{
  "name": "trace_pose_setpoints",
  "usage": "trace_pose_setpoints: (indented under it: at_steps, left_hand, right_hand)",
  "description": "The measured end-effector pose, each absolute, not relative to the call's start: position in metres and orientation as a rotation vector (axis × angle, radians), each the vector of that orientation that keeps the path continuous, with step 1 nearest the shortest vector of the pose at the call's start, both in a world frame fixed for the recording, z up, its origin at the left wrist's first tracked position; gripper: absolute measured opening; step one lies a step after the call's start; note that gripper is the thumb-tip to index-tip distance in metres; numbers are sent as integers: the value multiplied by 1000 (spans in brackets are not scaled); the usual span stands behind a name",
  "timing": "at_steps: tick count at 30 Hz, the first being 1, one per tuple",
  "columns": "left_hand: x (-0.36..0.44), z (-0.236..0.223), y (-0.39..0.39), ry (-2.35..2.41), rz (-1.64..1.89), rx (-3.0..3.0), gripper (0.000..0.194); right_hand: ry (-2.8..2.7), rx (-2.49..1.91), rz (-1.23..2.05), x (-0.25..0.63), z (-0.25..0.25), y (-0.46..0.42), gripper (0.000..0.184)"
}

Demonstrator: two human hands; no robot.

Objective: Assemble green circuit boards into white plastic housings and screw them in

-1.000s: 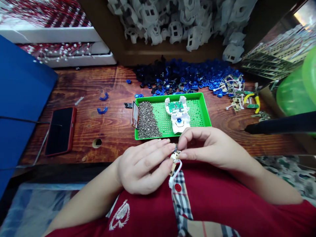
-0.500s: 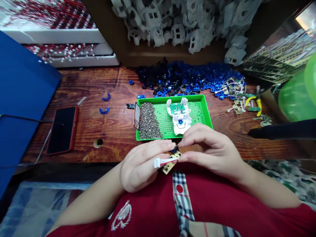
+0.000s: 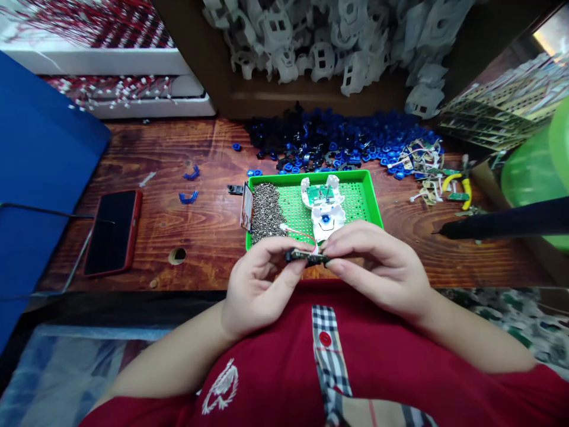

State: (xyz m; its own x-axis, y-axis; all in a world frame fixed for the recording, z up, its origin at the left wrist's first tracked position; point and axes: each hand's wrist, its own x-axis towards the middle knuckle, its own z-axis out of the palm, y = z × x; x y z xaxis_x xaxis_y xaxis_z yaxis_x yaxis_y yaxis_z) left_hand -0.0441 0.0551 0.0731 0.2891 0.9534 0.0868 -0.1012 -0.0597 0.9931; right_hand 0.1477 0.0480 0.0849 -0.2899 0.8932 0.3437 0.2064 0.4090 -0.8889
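Observation:
A small circuit board (image 3: 306, 256) with dark parts on it is held edge-on between my two hands, just in front of the green tray (image 3: 376, 204). My left hand (image 3: 262, 284) pinches its left end between thumb and fingers. The right end is gripped by the fingertips of my right hand (image 3: 377, 267). From the board a red-and-white cable (image 3: 304, 233) runs up and left, ending in a white plug over the tray. Two white plastic shell pieces (image 3: 328, 228) lie in the tray, the farther one with a green circuit board (image 3: 319, 194) inside.
A heap of small screws (image 3: 268, 213) fills the tray's left side. Behind it spread blue and black plastic parts (image 3: 329, 139). Yellow-handled pliers (image 3: 465, 193) and loose boards lie right, near a dark rod-like tool (image 3: 507, 222). A phone (image 3: 111, 231) rests at left.
The board has turned from showing its tan face to edge-on and risen slightly. Its cable has swung from hanging down to pointing up and left. My left fingers have curled round to its end.

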Motion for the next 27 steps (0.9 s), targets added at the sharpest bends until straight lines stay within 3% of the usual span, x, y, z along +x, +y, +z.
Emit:
trace_pose_setpoints:
  at_steps: [3,6,27]
  left_hand:
    - [-36,77,62,934,1012,917,12]
    - [-31,76,68,921,970,696,15]
    - [-9,74,97,890,893,592,14]
  right_hand:
    - [-1896,-960,706,147,83,49,33]
    - [-1923,-1093,581,144,80,48,40]
    - [-2132,-1277,183,155,68,74,37]
